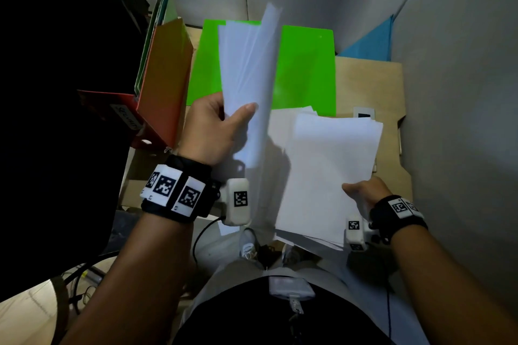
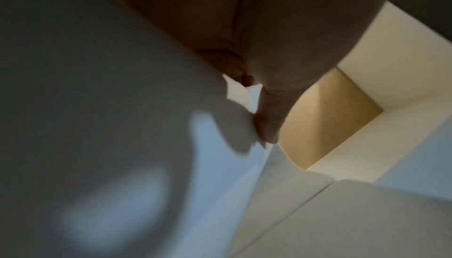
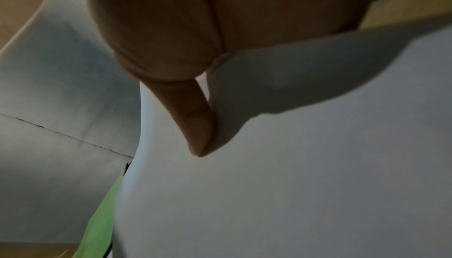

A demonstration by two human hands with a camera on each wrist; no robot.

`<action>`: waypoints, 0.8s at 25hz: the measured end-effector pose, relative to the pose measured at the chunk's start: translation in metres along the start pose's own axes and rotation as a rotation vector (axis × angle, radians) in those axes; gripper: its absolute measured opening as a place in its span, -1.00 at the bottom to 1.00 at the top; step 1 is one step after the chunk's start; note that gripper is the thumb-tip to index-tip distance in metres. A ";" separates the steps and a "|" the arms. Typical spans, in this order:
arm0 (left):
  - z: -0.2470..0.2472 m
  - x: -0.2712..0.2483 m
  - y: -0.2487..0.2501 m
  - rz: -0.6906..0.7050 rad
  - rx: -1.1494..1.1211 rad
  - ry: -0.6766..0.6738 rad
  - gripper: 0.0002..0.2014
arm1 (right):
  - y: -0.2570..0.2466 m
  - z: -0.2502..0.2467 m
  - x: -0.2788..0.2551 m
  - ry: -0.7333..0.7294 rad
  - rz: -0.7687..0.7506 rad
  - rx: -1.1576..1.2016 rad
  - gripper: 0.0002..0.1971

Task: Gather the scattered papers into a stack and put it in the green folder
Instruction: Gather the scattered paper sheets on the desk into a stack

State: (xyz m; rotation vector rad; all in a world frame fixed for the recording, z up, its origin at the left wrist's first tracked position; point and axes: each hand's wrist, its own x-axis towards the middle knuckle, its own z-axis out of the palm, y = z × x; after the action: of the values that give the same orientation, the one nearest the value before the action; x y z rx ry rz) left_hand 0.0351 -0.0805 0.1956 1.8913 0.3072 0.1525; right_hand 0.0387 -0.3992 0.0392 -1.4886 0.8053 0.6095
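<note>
The left hand (image 1: 208,129) is gripping a loose sheaf of papers (image 1: 246,64) by its near end, thumb on top and fingers curled beneath, and is holding it raised in the air so that its long axis is running away from the person, the far end fanning and blurring over the green folder (image 1: 305,70). The right hand (image 1: 367,193) is pinching the near right corner of a second stack of papers (image 1: 330,173), thumb lying flat on the top sheet as the right wrist view is showing, the sheets slightly offset from one another. This stack is sitting over the wooden desk (image 1: 370,84), just on the near side of the folder; whether it is resting there or being lifted is not clear. The folder is lying flat at the back of the desk, beyond both grips, beside an orange binder (image 1: 165,78) standing to the left. The two bundles are lying side by side, near each other, long edges roughly parallel, so joining them looks like a short sideways move; the left sheaf is already nearer the folder
</note>
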 end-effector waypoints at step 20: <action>0.067 -0.003 -0.180 -0.758 0.139 0.035 -0.66 | 0.034 0.033 0.025 0.031 0.120 -0.143 -0.14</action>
State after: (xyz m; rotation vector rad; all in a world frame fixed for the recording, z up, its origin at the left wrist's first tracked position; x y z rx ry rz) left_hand 0.0244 -0.0868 0.0040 1.7837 1.0505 -0.3547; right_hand 0.0304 -0.3685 -0.0041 -1.5906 0.8951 0.7478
